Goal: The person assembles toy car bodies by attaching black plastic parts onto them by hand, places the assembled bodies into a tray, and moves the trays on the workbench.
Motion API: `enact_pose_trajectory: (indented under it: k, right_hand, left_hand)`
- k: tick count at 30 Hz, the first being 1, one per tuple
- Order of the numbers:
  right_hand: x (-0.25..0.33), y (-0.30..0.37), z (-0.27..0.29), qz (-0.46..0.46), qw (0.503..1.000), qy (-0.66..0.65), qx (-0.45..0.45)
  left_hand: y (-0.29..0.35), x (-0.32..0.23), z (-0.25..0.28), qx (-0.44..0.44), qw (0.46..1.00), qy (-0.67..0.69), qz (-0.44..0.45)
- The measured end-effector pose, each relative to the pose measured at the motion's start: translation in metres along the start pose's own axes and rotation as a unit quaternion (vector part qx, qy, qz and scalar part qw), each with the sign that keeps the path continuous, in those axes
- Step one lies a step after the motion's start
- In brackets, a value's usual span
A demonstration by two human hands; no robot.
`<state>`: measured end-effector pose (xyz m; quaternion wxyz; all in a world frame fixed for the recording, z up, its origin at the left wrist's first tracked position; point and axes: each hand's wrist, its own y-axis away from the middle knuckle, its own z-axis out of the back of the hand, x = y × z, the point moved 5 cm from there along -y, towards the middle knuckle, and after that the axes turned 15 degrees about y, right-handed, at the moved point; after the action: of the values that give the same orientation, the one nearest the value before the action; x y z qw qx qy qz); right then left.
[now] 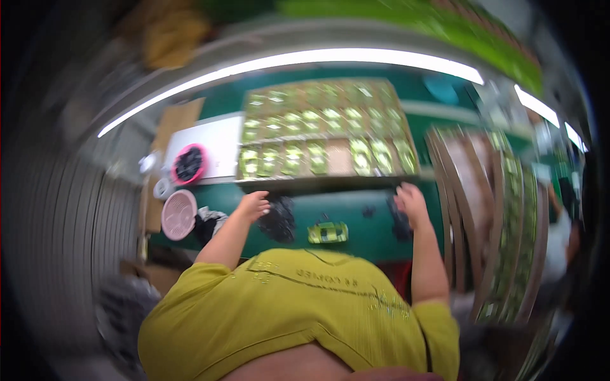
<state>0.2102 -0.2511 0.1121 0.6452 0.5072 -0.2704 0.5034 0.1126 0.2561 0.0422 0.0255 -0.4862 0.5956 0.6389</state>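
Observation:
A shallow cardboard box (324, 185) of green toy cars in rows lies in front of me. One place in its nearest row holds no car and shows bare cardboard. By the box's near left corner is my left hand (255, 206), its fingers loosely apart, beside a heap of black parts (277, 219). At the near right corner my right hand (410, 202) has its fingers bent but apart, above another dark pile (400, 219). Neither hand visibly holds anything; motion blurs the fingertips. Between them, closer to me, a single green toy car (328, 232) rests on the green table (305, 206).
To the left are a pink bowl (204, 166) of black pieces, a pink basket (179, 214) and a white board (219, 143). Several cardboard trays (473, 222) with green cars lean on edge at the right. A bright lamp tube (286, 61) crosses overhead. Another person's arm (559, 209) shows far right.

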Motion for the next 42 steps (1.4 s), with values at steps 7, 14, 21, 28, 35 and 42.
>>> enact_pose_trajectory:
  k: [7, 14, 21, 28, 35, 42]
  right_hand:
    - [-0.017, 0.183, 0.135, 0.085, 0.855, 0.322, -0.397]
    - [-0.160, 0.395, 0.331, -0.343, 0.451, 0.450, -0.691]
    - [-0.323, 0.369, 0.339, -0.228, 0.712, -0.419, -0.515]
    - [-0.309, 0.362, 0.349, -0.176, 0.743, -0.311, -0.566]
    - [-0.319, 0.387, 0.352, -0.173, 0.740, -0.288, -0.582]
    - [-0.296, 0.408, 0.312, -0.196, 0.761, -0.300, -0.541]
  left_hand:
    - [0.023, 0.004, -0.143, 0.201, 0.964, -0.172, -0.023]
    - [0.056, 0.017, -0.428, 0.380, 0.823, -0.338, -0.252]
    - [0.127, 0.101, -0.670, 0.471, 0.726, -0.342, -0.367]
    - [0.163, 0.211, -0.784, 0.424, 0.810, -0.372, -0.159]
    - [0.179, 0.192, -0.724, 0.386, 0.816, -0.374, -0.213]
    - [0.183, 0.165, -0.591, 0.449, 0.836, -0.300, -0.093]
